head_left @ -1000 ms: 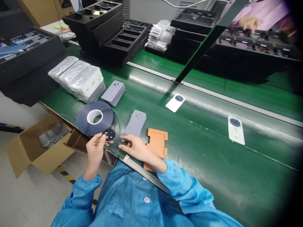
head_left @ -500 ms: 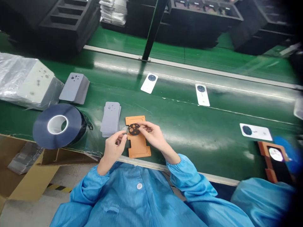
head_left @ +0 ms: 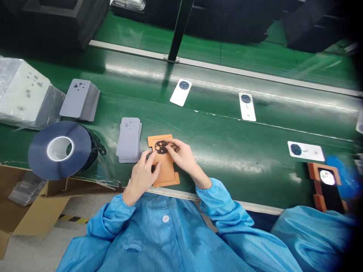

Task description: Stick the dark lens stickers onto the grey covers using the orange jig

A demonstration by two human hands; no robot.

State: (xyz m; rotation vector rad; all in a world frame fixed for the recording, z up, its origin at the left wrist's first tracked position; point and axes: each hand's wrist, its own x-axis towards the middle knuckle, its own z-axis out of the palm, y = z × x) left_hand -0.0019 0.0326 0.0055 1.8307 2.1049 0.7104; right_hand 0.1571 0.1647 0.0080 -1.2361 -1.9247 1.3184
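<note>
No legible text or labels

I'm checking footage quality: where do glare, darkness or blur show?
In the head view, glare streaks the green table right of the right hand; the frame's right edge goes black; blue plastic nearby looks soft; the black disc reads fairly sharp.

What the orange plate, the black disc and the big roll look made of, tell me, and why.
Orange plate: probably plastic or coated board, matte, with even colour and crisp edges.
Black disc: perhaps thin matte plastic or film, flat with clean round holes.
Big roll: likely glossy plastic film, its loose end see-through; the smooth white core could be plastic or card.
</note>
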